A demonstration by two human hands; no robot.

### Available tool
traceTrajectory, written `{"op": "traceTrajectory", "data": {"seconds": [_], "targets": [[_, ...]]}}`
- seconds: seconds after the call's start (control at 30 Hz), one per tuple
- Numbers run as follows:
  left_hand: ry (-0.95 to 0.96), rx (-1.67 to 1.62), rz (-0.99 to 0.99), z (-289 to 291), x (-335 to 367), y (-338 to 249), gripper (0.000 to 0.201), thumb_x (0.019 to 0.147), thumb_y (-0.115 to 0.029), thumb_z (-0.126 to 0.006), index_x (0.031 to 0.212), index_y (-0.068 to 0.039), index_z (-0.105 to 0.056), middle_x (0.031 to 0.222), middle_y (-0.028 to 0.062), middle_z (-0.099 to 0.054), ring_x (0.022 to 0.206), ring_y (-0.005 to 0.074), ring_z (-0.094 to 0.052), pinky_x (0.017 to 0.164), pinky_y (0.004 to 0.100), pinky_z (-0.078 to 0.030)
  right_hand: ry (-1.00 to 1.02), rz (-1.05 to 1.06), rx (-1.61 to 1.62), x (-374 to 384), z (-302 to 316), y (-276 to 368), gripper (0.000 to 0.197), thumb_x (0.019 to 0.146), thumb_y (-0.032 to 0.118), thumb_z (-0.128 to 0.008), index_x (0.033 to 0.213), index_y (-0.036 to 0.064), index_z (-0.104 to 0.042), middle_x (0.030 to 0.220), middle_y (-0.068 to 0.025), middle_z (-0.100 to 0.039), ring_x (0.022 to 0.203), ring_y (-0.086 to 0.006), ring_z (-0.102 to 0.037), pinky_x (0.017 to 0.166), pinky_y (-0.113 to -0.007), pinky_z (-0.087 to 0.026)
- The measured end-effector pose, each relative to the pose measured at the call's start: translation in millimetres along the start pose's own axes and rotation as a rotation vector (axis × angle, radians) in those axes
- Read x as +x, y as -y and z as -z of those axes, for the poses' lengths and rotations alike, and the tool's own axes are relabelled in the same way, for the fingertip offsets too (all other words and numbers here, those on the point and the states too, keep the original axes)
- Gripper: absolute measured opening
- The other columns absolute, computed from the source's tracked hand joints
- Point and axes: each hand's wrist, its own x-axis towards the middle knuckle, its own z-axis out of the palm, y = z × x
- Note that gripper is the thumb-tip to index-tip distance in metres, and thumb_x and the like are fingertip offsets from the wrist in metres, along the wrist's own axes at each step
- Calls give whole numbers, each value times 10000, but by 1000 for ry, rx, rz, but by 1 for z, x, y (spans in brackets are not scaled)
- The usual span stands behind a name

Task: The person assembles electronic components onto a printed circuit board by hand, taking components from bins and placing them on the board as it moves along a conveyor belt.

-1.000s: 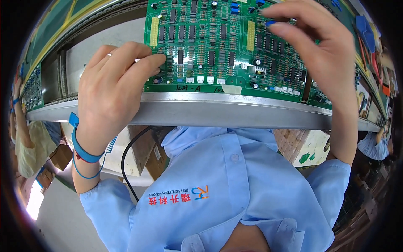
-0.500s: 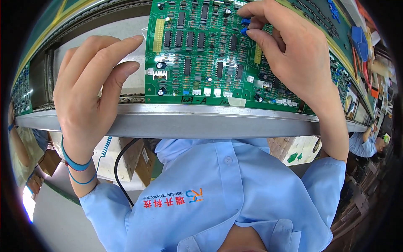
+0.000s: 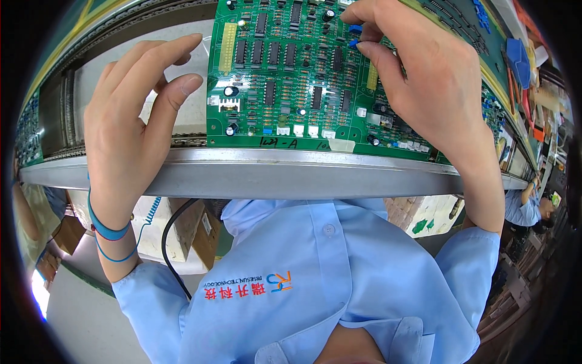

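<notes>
A green circuit board (image 3: 285, 127) dense with chips, resistors and white connectors lies along the metal rail. Over its right part is my right hand (image 3: 424, 76), thumb and fingers bent round a small blue component (image 3: 354, 43) at the thumb tip. Another blue part (image 3: 356, 28) shows between the index finger and thumb; whether it is fixed to the board I cannot tell. My left hand (image 3: 130, 115) hovers left of the board, thumb and fingers apart and nothing in them. A blue wrist strap (image 3: 109, 232) with a coiled cord circles that wrist.
In front of me runs a metal rail (image 3: 303, 176). More boards stand along the line at far left (image 3: 30, 130) and right. A blue bin (image 3: 517, 56) and loose black and blue parts (image 3: 482, 17) lie at upper right. Other people sit at both edges.
My left hand has shifted slightly up, its thumb and index finger spreading wider. The board has slid a little left and away. My right hand has moved slightly right with the blue component.
</notes>
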Motion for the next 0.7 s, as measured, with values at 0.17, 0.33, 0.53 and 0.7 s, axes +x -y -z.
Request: {"op": "traceTrajectory", "data": {"seconds": [0.17,0.33,0.53,0.7], "targets": [[74,-168,79,-4,1,2,398,912,-120,-648,1302,-53,-607,1179,109,-673,896,174,-631,843,327,-509,42,-43,-60,6,-3,5,256,777,44,-664,1021,80,-597,856,-80,-655,723,-258,-664,581,-334,-505],[111,-322,161,-6,7,-10,452,982,-205,-566,1412,-76,-509,1279,138,-634,1028,199,-649,932,356,-494,132,-55,-161,5,-3,16,254,768,74,-634,1018,88,-594,801,-57,-630,697,-227,-660,526,-308,-495],[95,-492,198,-12,1,-1,452,1021,-215,-506,1448,-77,-465,1306,156,-615,1058,201,-640,961,358,-479,-90,5,-17,-18,-8,10,216,813,-32,-658,1024,1,-696,1025,-78,-694,755,-196,-665,682,-252,-541],[169,-557,199,-7,22,-19,436,1028,-157,-472,1453,-58,-451,1310,152,-613,1065,199,-627,955,325,-472,15,81,198,-36,0,50,237,724,151,-617,929,55,-689,906,-61,-668,637,-162,-625,472,-268,-481]]}}
